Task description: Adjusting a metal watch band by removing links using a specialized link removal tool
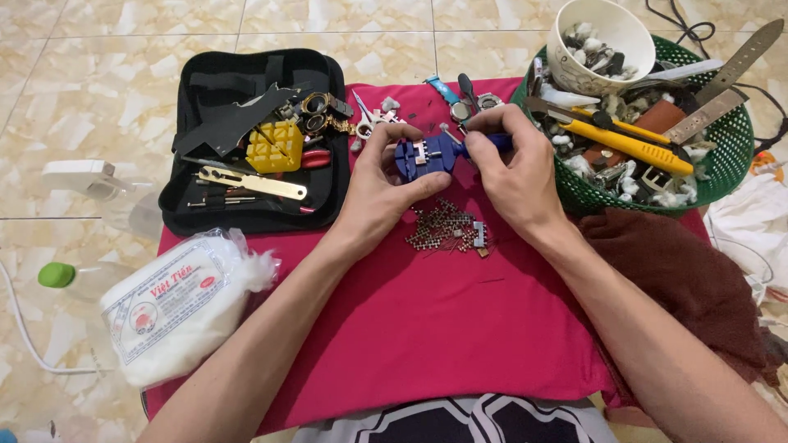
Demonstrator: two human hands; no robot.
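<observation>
Both hands meet over the red cloth (pixel 427 328). The left hand (pixel 379 184) pinches the blue link-remover tool (pixel 423 156) from 9 o'clock; the right hand (pixel 517 168) grips its blue handle at 3 o'clock. A loose metal watch band (pixel 447 228) lies at 6 o'clock, just below. Black tool case (pixel 246 131) at 9 o'clock, green basket (pixel 722 164) at 3 o'clock.

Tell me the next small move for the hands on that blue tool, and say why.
Probably a slow turn of the blue tool's handle with the right hand. That hand's fingers already pinch the handle end, while the left hand steadies the tool's body over the red cloth. A silver piece sits in the tool's slot; whether it is lined up is too small to tell, so go gently.
</observation>
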